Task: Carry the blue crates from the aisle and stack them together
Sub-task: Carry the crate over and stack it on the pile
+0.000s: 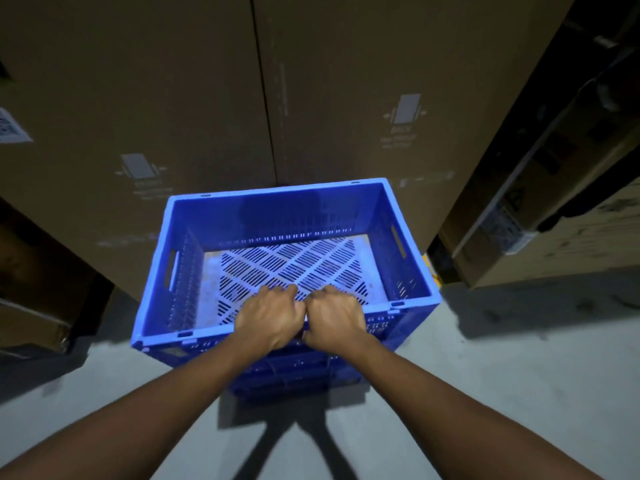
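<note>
An empty blue crate [277,216] with a slotted floor and side handle holes fills the middle of the head view, its far wall close to tall cardboard boxes. It sits on top of another blue crate [287,379], of which only the ribbed near wall shows below. My left hand [268,315] and my right hand [334,317] lie side by side at the middle of the top crate's near rim. Both hands grip that rim, fingers curled over it into the crate.
Tall cardboard boxes [173,98] form a wall right behind the crates. More cartons stand at the left [38,299] and on dark racking at the right [554,216]. Grey concrete floor [485,375] lies around and in front of the stack.
</note>
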Tool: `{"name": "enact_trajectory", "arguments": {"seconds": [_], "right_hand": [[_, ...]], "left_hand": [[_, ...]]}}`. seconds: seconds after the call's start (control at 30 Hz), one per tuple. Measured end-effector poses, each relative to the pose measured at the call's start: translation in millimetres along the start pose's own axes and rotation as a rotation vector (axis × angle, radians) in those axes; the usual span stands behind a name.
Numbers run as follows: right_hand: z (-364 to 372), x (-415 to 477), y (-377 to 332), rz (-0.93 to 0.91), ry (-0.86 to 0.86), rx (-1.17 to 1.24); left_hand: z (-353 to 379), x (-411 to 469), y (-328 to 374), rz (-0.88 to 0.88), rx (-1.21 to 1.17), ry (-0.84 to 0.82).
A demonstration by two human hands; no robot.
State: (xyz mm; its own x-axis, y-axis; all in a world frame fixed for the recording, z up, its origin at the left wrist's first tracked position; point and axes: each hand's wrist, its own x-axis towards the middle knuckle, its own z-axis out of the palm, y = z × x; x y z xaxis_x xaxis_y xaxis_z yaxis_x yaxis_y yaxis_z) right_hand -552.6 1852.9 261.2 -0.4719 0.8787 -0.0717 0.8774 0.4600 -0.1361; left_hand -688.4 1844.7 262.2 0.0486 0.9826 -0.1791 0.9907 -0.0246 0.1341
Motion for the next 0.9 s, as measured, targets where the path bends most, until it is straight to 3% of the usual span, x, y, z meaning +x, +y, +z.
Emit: {"name": "enact_trajectory", "arguments": {"seconds": [0.1, 0.17, 0.23, 0.37, 0.77, 0.9], "right_hand": [[-12, -7, 29, -0.041, -0.15, 0.27], [-24, -13, 64, -0.015, -0.088, 0.364], [-32, -20, 109, -0.002, 0.013, 0.246], [-24, -32, 165, 0.052, -0.012, -0.02], [8, -32, 174, 0.029, 0.224, 0.095], [-1, -27, 177, 0.052, 0.054, 0.068]], "left_hand": [[-1, -2, 27, 0.04, -0.181, -0.049], [-4, 10, 57, 0.051, -0.371, -0.07], [-5, 28, 93, 0.082, -0.444, -0.117], [0, 52, 147, 0.128, -0.303, -0.157], [20, 59, 150, 0.184, -0.288, 0.08], [17, 63, 154, 0.156, -0.244, 0.094]]}}
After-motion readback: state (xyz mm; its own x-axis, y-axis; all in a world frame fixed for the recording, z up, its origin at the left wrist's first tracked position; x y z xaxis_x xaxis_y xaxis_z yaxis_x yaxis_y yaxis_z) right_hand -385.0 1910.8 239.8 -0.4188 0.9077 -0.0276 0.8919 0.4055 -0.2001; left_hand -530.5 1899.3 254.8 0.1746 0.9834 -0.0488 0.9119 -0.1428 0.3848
